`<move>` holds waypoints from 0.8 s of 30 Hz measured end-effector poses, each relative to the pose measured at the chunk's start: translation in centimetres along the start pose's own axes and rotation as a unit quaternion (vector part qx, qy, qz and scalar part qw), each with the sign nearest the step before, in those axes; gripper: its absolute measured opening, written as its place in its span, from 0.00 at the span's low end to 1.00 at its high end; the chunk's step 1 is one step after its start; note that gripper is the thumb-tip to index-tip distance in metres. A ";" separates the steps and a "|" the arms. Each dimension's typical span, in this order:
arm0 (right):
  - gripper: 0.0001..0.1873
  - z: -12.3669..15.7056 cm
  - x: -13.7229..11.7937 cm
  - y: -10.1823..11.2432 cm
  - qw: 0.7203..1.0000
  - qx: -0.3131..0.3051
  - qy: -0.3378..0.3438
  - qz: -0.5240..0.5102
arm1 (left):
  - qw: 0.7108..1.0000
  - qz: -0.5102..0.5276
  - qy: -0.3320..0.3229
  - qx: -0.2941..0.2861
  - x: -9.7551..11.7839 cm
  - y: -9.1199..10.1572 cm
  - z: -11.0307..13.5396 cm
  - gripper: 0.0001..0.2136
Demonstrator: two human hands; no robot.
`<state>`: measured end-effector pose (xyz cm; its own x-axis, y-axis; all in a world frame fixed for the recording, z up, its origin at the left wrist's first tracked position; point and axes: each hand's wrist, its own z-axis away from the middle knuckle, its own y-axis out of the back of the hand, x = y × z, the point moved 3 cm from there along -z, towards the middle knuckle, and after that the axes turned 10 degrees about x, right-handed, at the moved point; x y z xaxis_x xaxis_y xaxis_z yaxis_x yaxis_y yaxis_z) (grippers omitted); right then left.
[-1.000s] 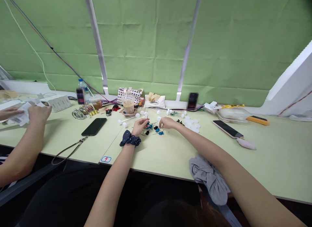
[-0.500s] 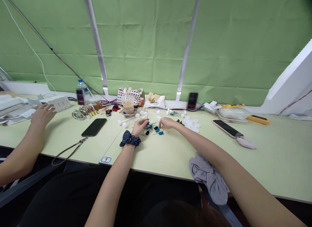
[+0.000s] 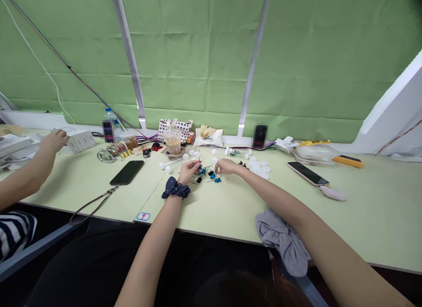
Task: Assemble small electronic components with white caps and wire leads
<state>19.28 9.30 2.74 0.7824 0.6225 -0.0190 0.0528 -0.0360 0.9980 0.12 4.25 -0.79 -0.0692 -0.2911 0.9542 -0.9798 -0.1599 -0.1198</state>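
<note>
My left hand [image 3: 189, 171], a dark dotted scrunchie [image 3: 176, 188] at its wrist, pinches a thin-stemmed piece [image 3: 199, 154] whose stem stands upright above the fingertips. Blue shows beside those fingers. My right hand [image 3: 226, 166] is closed with its fingertips pointing down to the table; what they hold, if anything, is too small to make out. Blue pieces [image 3: 212, 175] and black pieces [image 3: 199, 180] with thin stems lie between and below the two hands. A white cap [image 3: 215, 160] is just behind the right fingertips.
Several white caps [image 3: 260, 165] lie to the right; clear tubes [image 3: 174, 162] lie at left. Behind stand a drink cup [image 3: 173, 142] and a paper bag [image 3: 209, 137]. Phones [image 3: 128, 172] flank the work area. A grey cloth [image 3: 282, 241] hangs at the front edge. Another person's hand [image 3: 54, 142] is at far left.
My own hands have stayed almost where they were. The other person's hand and arm at far left have shifted further left over the white boxes.
</note>
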 end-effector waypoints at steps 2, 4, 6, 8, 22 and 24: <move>0.14 0.1 0.0 -0.1 1.000 -0.002 0.005 -0.002 | 1.000 -0.004 0.000 0.001 -0.1 0.0 0.0 0.24; 0.14 0.2 0.1 -0.2 1.000 -0.003 0.007 -0.007 | 1.000 -0.007 -0.001 -0.002 -0.1 0.1 0.0 0.24; 0.13 0.2 0.0 -0.2 1.000 -0.003 0.009 -0.011 | 1.000 -0.006 -0.001 -0.006 -0.1 0.1 -0.1 0.25; 0.12 0.3 0.0 -0.2 1.000 -0.002 0.012 -0.015 | 1.000 -0.006 0.001 -0.009 -0.1 0.1 -0.1 0.25; 0.14 0.6 -0.6 0.0 0.999 0.000 0.017 -0.028 | 1.000 -0.008 0.003 0.000 0.1 0.0 0.1 0.24; 0.14 0.6 -0.5 0.0 0.999 0.002 0.018 -0.030 | 1.000 -0.009 0.005 0.000 0.1 0.0 0.1 0.24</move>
<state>19.26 8.48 2.67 0.7552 0.6510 -0.0768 0.1020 -0.0009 0.9948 0.16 4.11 -0.71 -0.0531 -0.2788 0.9589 -0.9811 -0.1642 -0.1021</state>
